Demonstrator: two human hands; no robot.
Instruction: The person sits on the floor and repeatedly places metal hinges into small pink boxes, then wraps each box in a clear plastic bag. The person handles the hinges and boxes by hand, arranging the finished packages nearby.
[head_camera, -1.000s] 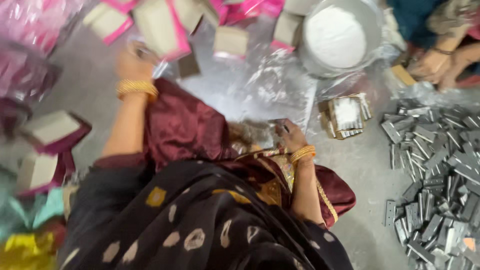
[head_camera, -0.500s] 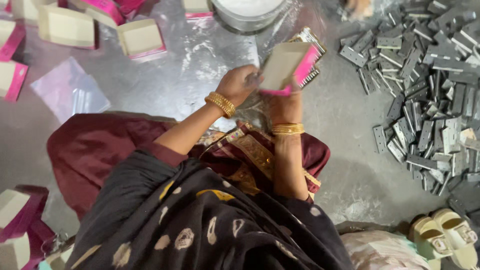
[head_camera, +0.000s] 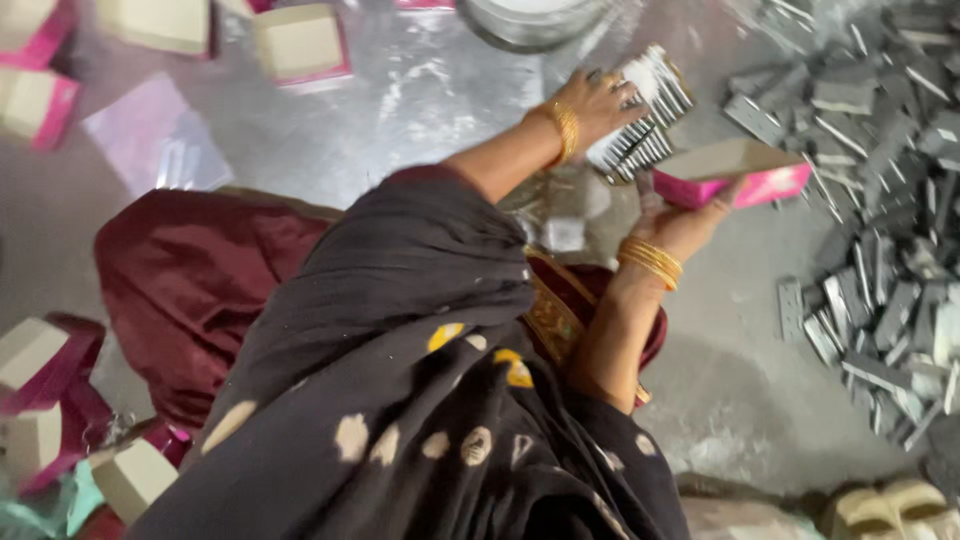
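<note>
My left hand (head_camera: 600, 100) reaches forward and grips a bundle of thin grey metal strips (head_camera: 645, 115) lying on the floor. My right hand (head_camera: 680, 225) holds a small pink and cream cardboard box (head_camera: 735, 172) just to the right of that bundle, tilted on its side. Both wrists carry gold bangles. My lap, in dark red and black cloth, fills the lower middle of the view.
A large heap of grey metal strips (head_camera: 880, 200) spreads over the floor at the right. Several pink and cream boxes (head_camera: 300, 45) lie at the top left and bottom left. A round metal bowl (head_camera: 530, 20) stands at the top. A clear plastic sheet (head_camera: 155, 145) lies left.
My left hand has let go of the box and moved forward onto the bundle of strips. The right hand now holds the box alone, lower and further right.
</note>
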